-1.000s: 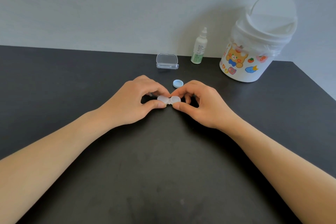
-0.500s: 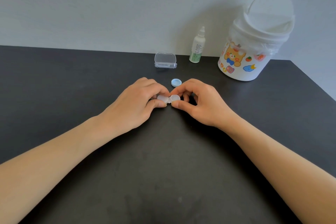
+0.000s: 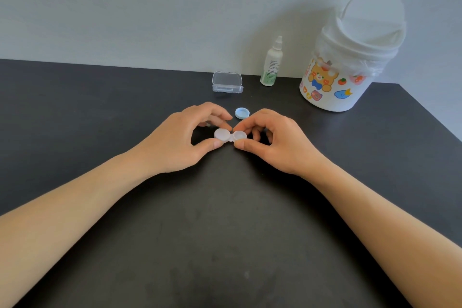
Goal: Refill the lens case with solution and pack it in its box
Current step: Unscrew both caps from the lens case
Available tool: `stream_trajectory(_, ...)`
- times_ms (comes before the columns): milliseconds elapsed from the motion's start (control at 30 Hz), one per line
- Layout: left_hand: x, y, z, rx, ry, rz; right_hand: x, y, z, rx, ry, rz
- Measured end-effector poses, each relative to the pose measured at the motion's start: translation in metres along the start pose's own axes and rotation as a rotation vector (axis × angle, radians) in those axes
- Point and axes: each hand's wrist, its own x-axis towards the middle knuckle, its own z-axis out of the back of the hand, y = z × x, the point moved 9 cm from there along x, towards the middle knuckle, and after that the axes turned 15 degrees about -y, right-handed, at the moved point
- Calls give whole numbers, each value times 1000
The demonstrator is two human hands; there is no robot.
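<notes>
Both hands pinch the lens case (image 3: pixel 230 135) low over the desk (image 3: pixel 100 112).
Left hand (image 3: pixel 180 139) clamped on its capped cup, right hand (image 3: pixel 272 141) on the open cup; light, stiff, probably slick plastic, so hold the rims.

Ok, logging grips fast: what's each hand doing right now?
Left hand: closed, pinching the lens case.
Right hand: closed, pinching the same case's other end.

Nothing in front of me can be read. The small white dropper bottle with the green base (image 3: pixel 272 65) carries a label with lines of print, too small and blurred to make out. The white plastic lidded bucket (image 3: pixel 346 62) bears only cartoon stickers: a bear, fruit, a cloud, a camera, no words.
</notes>
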Motion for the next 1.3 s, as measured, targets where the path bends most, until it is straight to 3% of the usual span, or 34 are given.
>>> stream_trajectory(300,1,4,-2,78,-48,-8,0,1,0,17,-8,19)
stream_trajectory(500,0,1,-3,-46,17,-21,0,-1,-1,10,-11,12)
stream_trajectory(700,2,8,0,17,-47,19,0,0,-2,13,-7,21)
stream_trajectory(1300,1,3,-1,18,-42,-35,0,0,-1,14,-5,27)
